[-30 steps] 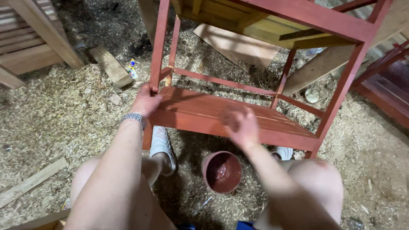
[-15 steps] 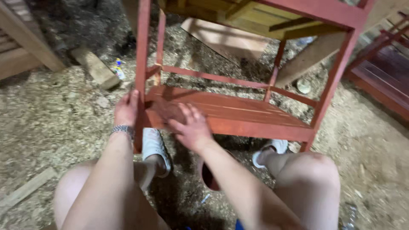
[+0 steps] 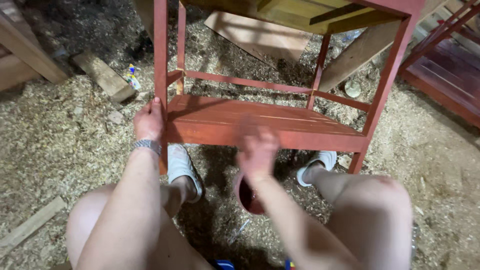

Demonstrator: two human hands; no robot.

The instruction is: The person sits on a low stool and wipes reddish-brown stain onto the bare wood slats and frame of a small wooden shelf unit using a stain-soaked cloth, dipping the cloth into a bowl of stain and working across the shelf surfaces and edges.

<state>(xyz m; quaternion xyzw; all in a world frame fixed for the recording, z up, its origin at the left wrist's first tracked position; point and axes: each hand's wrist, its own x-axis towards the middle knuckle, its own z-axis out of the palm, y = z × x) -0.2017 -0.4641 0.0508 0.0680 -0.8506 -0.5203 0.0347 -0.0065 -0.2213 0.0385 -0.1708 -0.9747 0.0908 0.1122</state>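
Head view, looking down btwn the person's bare knees. Red-painted wooden stand (image 3: 270, 117) upright on sawdust-covered floor (image 3: 65, 150), right in front of the person. Has a slatted lower shelf (image 3: 260, 116), thin red rails above it, 4 legs; underside of its top is yellowish wood.

Left hand (image 3: 148, 121): wrapped around the stand's front-left leg (image 3: 161, 60) at shelf height, fingers curled on the leg, thumb up along it. Holding the leg. Metal bracelet (image 3: 147, 145) on that wrist.

Right hand (image 3: 257, 147): motion-blurred, in front of the shelf's front edge, about mid-width. Fingers look loosely spread; can't tell if it grips anything, or if it touches the shelf or hangs just off it.

Red bucket (image 3: 248, 196) on floor under the right forearm, btwn the feet, dark red inside, partly hidden by the arm. White shoes: one (image 3: 182, 167) just right of the held leg, other (image 3: 317, 164) under the shelf's right part.

Around: wood block (image 3: 102, 75) on sawdust upper left, small colourful packet (image 3: 132, 77) just beside it. Plank (image 3: 30, 226) lower left. Flat board (image 3: 260, 35) on floor behind the stand. Another red piece of furniture (image 3: 445, 65) at right edge, well apart. Pale wood frame (image 3: 22, 50) at upper left.
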